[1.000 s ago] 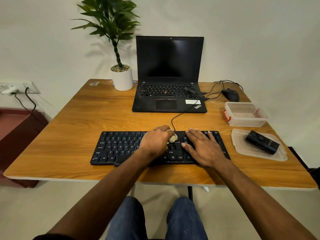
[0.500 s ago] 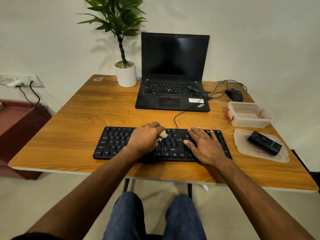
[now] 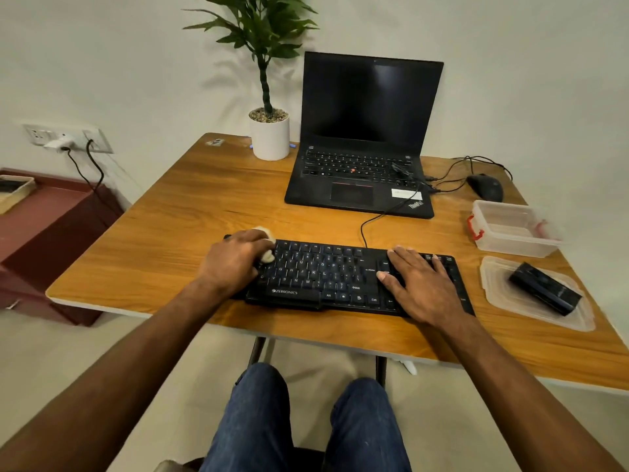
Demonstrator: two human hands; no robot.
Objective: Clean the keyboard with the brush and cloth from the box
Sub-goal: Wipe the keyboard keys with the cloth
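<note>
Your left hand [image 3: 235,264] grips wadded cloth [image 3: 267,256], pressed on keyboard [image 3: 326,277] far-left keys. Right hand [image 3: 420,284] flat, fingers spread, on kbd right end.

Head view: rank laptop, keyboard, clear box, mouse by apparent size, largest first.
1. laptop
2. keyboard; it lies nearer the camera and the hands cover part of it, so the gap to the laptop is unsure
3. clear box
4. mouse
</note>
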